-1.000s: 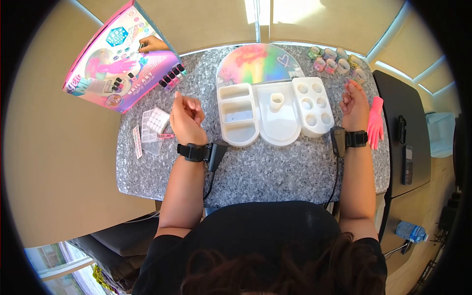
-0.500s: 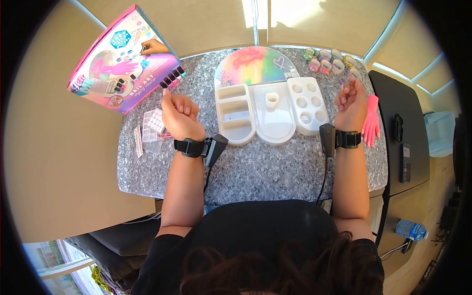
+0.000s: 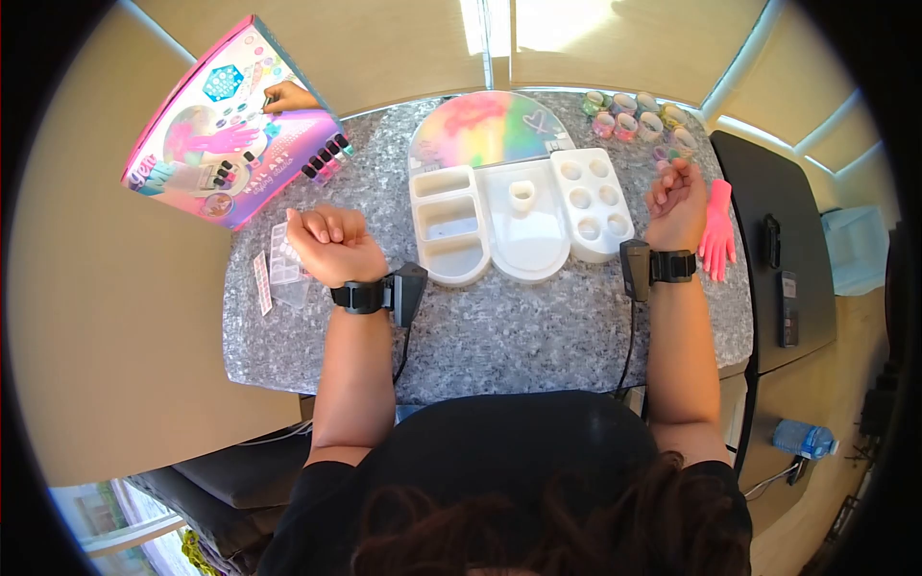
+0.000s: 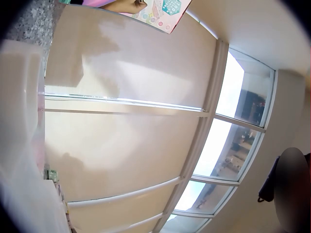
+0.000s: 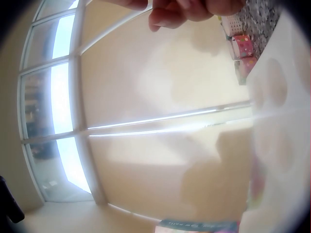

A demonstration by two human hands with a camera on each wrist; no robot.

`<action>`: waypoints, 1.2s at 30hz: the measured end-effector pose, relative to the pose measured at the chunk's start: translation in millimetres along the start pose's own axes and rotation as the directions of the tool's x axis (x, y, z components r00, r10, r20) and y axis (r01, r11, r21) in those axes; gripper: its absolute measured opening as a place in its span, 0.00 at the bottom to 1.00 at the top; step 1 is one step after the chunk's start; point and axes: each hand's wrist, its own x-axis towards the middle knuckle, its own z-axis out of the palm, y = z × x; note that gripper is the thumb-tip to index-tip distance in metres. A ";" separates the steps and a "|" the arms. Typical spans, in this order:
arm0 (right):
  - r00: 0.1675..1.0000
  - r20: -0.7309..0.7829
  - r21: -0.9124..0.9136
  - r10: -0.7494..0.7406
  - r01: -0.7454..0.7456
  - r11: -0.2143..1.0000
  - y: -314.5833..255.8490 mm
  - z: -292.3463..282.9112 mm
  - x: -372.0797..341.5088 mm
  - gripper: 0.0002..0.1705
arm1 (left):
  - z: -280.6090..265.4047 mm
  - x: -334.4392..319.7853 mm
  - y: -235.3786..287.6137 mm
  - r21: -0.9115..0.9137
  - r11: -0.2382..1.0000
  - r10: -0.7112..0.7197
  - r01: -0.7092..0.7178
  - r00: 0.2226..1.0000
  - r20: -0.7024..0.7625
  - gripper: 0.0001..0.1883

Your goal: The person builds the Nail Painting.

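Observation:
My left hand (image 3: 336, 248) hovers with loosely curled fingers over a clear plastic case (image 3: 290, 291) and partly hides it; no object shows in the hand. My right hand (image 3: 678, 206) hangs with its fingers softly bent, also with nothing visible in it. It is between a white moulded tray (image 3: 528, 252) and a pink model hand (image 3: 718, 230), close before several small patterned rolls (image 3: 626, 127). In the right wrist view its fingers (image 5: 180, 12) show along the top edge. The tray has compartments at left, a small ring-shaped holder (image 3: 522, 195) and round wells at right.
A nail art box (image 3: 230, 134) stands back left, with several dark-capped polish bottles (image 3: 325, 158) before it. A rainbow arched panel (image 3: 490, 130) rises behind the tray. A sticker strip (image 3: 262, 283) lies left of the case. Cables hang from both wrist cameras.
My left hand has moved left and nearer to me, over the plastic case, and now hides the pink tweezers there. My right hand has shifted only slightly. The view has turned a little.

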 end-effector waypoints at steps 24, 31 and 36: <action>0.964 0.261 -0.898 0.053 0.263 -0.354 -28.3 -8.8 121.1 0.16 | -16.8 27.5 -34.7 0.557 0.705 -0.479 0.440 0.874 -0.083 0.22; 0.931 0.364 -0.821 0.037 0.339 -0.459 -16.4 4.6 120.8 0.12 | -14.8 26.1 -48.9 0.527 0.696 -0.626 0.488 0.772 0.111 0.28; 0.799 0.557 -0.829 0.229 0.550 0.098 -30.3 74.4 52.3 0.16 | -18.3 28.1 -50.7 0.615 0.629 -0.677 0.476 0.723 0.134 0.29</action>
